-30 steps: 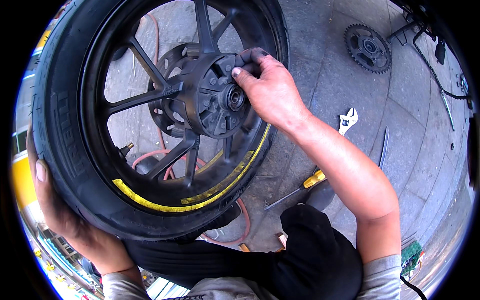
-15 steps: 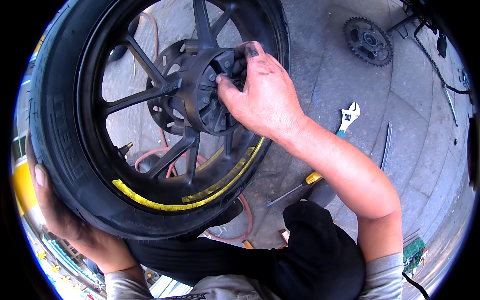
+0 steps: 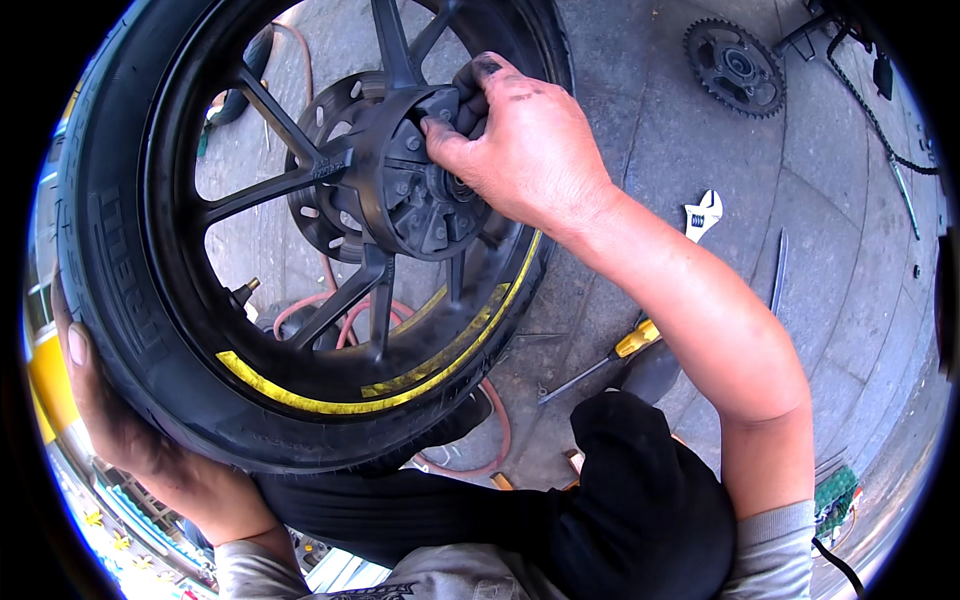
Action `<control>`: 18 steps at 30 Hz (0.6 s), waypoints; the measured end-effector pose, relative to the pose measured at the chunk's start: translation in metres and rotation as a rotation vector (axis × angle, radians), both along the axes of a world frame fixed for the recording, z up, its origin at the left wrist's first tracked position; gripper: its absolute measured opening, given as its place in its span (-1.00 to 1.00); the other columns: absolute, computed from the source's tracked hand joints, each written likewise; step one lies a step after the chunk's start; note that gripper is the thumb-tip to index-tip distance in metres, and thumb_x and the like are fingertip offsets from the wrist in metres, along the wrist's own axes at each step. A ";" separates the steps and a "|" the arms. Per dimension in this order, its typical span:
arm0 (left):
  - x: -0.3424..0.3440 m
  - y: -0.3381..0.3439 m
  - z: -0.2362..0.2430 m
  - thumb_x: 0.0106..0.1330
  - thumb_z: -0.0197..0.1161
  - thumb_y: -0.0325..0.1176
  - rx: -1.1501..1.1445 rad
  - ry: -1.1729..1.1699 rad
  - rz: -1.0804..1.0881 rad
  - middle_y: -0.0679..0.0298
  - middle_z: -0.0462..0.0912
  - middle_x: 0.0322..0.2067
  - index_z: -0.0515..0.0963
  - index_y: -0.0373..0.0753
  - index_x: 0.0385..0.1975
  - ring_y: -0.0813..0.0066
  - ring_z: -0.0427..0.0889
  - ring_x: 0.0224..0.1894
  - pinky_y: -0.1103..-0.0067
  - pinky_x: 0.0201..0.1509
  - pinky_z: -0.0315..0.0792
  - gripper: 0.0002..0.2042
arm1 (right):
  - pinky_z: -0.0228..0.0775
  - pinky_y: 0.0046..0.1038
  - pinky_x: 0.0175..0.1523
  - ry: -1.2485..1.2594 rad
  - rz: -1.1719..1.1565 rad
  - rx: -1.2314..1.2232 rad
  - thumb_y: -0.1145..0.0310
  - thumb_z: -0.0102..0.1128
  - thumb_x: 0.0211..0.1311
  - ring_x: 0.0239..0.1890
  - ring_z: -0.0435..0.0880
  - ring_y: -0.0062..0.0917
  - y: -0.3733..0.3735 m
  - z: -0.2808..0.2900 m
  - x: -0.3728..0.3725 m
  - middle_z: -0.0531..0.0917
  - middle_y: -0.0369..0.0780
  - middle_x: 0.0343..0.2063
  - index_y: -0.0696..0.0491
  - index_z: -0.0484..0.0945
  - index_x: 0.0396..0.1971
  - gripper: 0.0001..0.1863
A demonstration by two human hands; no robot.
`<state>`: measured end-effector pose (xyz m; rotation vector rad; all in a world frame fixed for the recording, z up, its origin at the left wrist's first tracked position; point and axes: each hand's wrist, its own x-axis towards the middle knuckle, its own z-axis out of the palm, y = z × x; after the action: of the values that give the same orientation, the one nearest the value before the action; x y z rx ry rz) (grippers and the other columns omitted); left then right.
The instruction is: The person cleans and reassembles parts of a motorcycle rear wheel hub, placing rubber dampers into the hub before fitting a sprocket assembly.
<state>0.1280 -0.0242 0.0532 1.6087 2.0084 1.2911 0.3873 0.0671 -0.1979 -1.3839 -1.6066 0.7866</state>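
A black motorcycle wheel with a yellow rim stripe stands tilted in front of me, its lower edge by my black-trousered leg. My left hand supports the tyre from the lower left, fingers curled round its outer side. At the centre, the open hub holds several black rubber damper blocks. My right hand pinches at the hub's upper right, thumb and fingers closed on one of these blocks; most of it is hidden. Behind the spokes shows a slotted brake disc.
On the grey paved floor lie a toothed sprocket, an adjustable wrench and a yellow-handled screwdriver. A red hose loops beneath the wheel. A chain hangs at the upper right.
The wheel and my right hand have shifted slightly up and left in view. My right hand stays at the hub, and its thumb has come slightly nearer the hub's upper edge.
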 end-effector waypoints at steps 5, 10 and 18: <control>0.004 -0.001 0.001 0.54 0.09 0.00 -0.001 -0.009 0.014 -0.01 0.43 0.48 0.19 -0.29 0.61 0.10 0.54 0.44 0.35 0.62 0.29 -0.26 | 0.69 -0.09 -0.04 0.018 -0.046 0.100 0.06 0.44 0.25 -0.21 0.82 -0.02 -0.005 -0.005 -0.004 0.78 0.04 -0.36 0.23 0.63 -0.16 -0.52; 0.007 0.000 0.002 0.55 0.10 -0.01 0.008 -0.002 -0.006 -0.02 0.42 0.49 0.18 -0.31 0.62 0.11 0.49 0.48 0.35 0.64 0.23 -0.26 | 0.69 -0.11 -0.02 -0.041 -0.055 0.102 0.04 0.46 0.25 -0.19 0.82 -0.04 0.000 -0.006 -0.004 0.79 0.06 -0.33 0.24 0.64 -0.18 -0.50; 0.030 0.003 -0.007 0.56 0.11 -0.05 0.090 -0.045 0.079 -0.03 0.46 0.46 0.30 -0.36 0.55 0.12 0.48 0.48 0.37 0.65 0.19 -0.32 | 0.59 -0.21 0.25 -0.050 -0.051 0.259 0.05 0.46 0.26 0.10 0.75 -0.12 -0.013 -0.007 -0.008 0.78 0.01 -0.06 0.26 0.67 0.07 -0.40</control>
<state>0.1577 -0.0215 0.0465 1.5376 2.0328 1.4525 0.3797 0.0536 -0.2050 -1.2599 -1.6405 0.4968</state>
